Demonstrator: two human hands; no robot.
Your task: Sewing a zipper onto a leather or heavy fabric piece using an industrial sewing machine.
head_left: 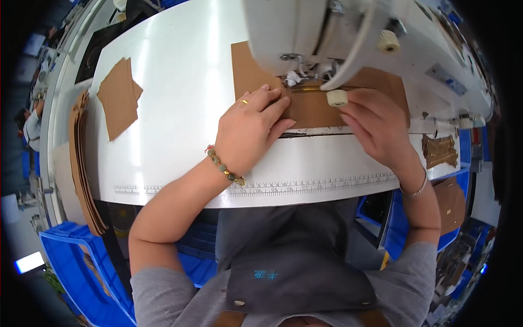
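A white sewing machine [278, 32] stands over a brown sheet [250, 65] at the upper middle, with a thin gold-coloured strip [308, 88] lying across it beside the presser foot [294, 77]. My left hand [248, 122] rests its slightly bent fingers on the sheet, just left of the foot. My right hand [381, 122] has its fingertips on a cream knob [336, 98] in front of the machine head, pinching it; part of the sheet is hidden behind this hand.
Brown cut pieces [120, 103] lie at left, beside standing brown panels [81, 152]. A printed ruler [272, 187] runs along the front edge. Small brown scraps [438, 150] sit at right. Blue bins [60, 245] flank the table. Another person [31, 128] is at the far left.
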